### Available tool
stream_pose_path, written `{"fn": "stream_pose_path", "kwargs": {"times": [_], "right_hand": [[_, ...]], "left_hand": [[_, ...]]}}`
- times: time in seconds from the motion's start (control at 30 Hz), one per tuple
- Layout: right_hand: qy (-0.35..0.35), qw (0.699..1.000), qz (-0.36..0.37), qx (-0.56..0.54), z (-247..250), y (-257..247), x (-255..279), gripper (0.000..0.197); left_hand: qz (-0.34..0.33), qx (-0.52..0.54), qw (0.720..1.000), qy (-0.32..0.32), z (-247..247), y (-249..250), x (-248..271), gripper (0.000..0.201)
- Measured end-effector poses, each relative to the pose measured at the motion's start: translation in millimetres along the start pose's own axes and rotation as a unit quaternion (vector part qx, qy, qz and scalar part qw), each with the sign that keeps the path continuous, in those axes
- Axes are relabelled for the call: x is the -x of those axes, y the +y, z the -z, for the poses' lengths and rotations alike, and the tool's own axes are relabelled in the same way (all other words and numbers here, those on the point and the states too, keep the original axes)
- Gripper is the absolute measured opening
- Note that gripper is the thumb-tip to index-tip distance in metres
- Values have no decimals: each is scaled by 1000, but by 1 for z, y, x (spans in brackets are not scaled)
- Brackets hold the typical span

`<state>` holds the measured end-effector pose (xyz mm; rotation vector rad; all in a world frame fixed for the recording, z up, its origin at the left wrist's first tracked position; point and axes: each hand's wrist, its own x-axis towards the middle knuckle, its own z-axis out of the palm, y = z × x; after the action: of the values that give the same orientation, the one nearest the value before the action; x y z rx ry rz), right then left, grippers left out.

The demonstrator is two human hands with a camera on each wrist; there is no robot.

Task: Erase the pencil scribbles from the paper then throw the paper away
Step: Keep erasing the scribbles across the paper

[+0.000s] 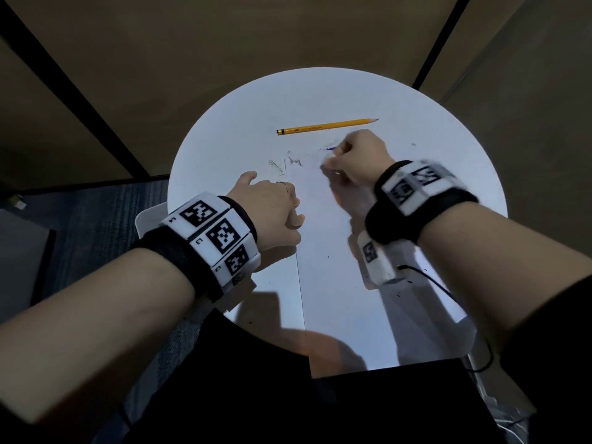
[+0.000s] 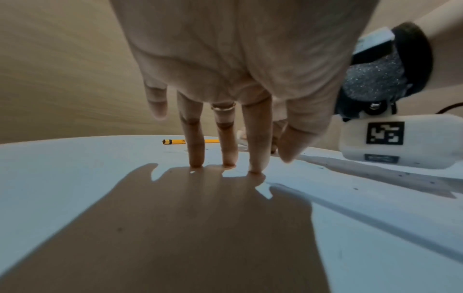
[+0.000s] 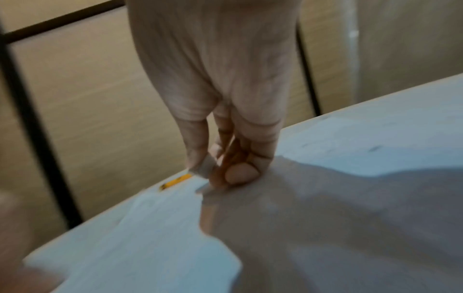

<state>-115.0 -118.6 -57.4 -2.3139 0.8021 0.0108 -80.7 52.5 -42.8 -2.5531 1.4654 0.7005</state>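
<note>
The round white table point(image 1: 224, 129) carries all the work items. The paper point(image 1: 336, 283) lies flat on it, running from the near edge toward the centre, its left edge visible as a thin line; grey scribbles point(image 1: 294, 161) remain near its far end, so erasing is judged unfinished. The left hand point(image 1: 272, 213) rests at the paper's left edge with fingers point(image 2: 196, 146) straight and spread, tips pressed down, presumably to stop the sheet sliding under the rubbing. The right hand point(image 1: 358, 158), blurred, works at the paper's far end, thumb and fingers pinching a small white eraser point(image 3: 206, 168) against the sheet. The yellow pencil point(image 1: 326, 126) lies beyond both hands toward the far edge, clear of the rubbing area.
</note>
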Motion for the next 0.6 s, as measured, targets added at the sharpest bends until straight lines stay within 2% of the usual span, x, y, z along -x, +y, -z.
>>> {"fn": "stream_pose_path", "kwargs": {"times": [0.07, 0.2, 0.27, 0.37, 0.43, 0.5, 0.6], "right_hand": [[-12, 998, -43, -33, 22, 21, 1, 30], [11, 997, -77, -2, 63, 61, 8, 27], [26, 996, -87, -1, 71, 73, 9, 24], [22, 996, -81, 7, 73, 76, 9, 20], [4, 998, -63, 31, 73, 72, 7, 16], [-2, 998, -50, 41, 71, 68, 4, 12], [-14, 998, -48, 44, 69, 66, -1, 11]], "left_hand": [[7, 27, 999, 36, 1, 1, -6, 27], [18, 35, 997, 70, 8, -3, -23, 22], [34, 49, 995, 74, 10, -5, -32, 36], [65, 99, 989, 89, 12, -6, -44, 77], [81, 112, 987, 82, 13, -6, -49, 95], [94, 110, 988, 61, 15, -5, -54, 99], [108, 125, 985, 52, 16, -5, -59, 94]]}}
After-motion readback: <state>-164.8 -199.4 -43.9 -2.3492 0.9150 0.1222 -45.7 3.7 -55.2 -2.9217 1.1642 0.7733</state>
